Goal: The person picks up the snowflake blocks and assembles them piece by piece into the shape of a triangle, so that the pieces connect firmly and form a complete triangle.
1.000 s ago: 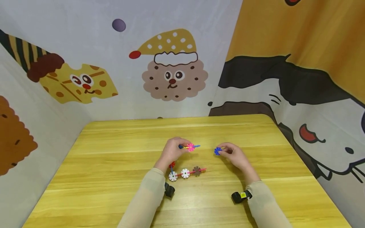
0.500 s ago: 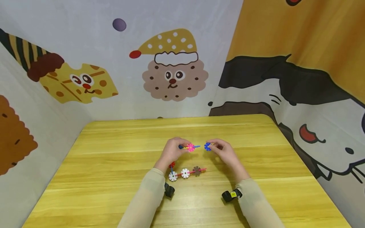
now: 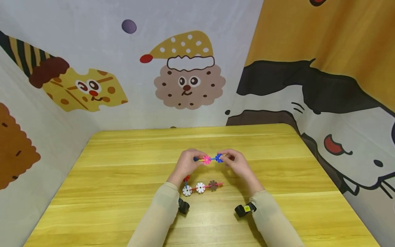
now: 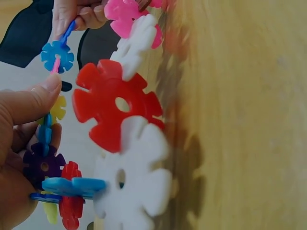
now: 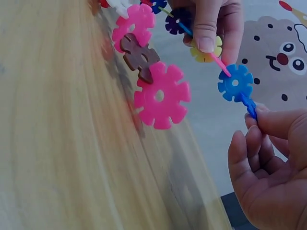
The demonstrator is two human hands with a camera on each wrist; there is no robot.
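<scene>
My left hand (image 3: 186, 162) pinches a chain of slotted plastic discs at a yellow disc (image 5: 206, 50). Beyond its fingertips come a pink disc (image 3: 206, 160), edge-on in the right wrist view, and a light blue disc (image 5: 235, 83). My right hand (image 3: 238, 164) pinches a dark blue disc (image 3: 219, 158) between thumb and finger, its edge at the light blue disc's rim. Behind the left fingers hang a dark purple disc (image 4: 44, 166) and a red disc (image 4: 71, 196). Nearer my body, the chain continues along the table with white discs (image 3: 200, 187) and a brown disc (image 3: 213, 185).
The wooden table (image 3: 277, 151) spreads around both hands. A printed cloth (image 3: 123, 85) hangs behind it. A black wrist camera (image 3: 183, 206) sits by the left cuff, another camera (image 3: 241, 210) by the right cuff. The row of discs lies between the forearms.
My right hand has moved left with the dark blue disc until it meets the light blue disc. The left hand and the chain have stayed in place.
</scene>
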